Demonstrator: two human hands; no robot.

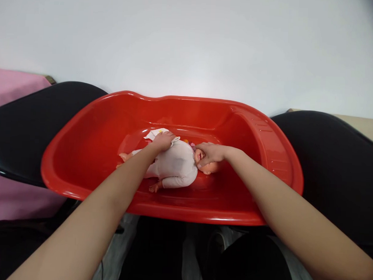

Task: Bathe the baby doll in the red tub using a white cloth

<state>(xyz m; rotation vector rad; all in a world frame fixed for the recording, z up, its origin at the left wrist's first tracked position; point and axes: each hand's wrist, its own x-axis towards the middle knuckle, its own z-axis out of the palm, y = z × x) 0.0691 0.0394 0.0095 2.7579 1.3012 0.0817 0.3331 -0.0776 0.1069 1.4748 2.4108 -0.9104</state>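
A baby doll [176, 162] in a white long-sleeved suit lies on its back in a red baby bathtub [184, 213], its head to the right and its bare feet to the left. My left hand [164, 141] is closed on a white cloth [154, 133] with a small yellow mark, at the far side of the doll's body. Over the doll's forehead rests my right hand [209, 152], its fingers and thumb around the head and part of the face hidden under it. Small colourful items [189, 143] show behind the doll's neck, too covered to make out.
Black chairs stand at both ends of the tub, one at the left [37, 126] and one at the right [320, 169]. Pink cloth [17, 85] covers a surface at far left. A white wall [190, 42] rises behind the tub. My dark-clothed legs are below its near rim.
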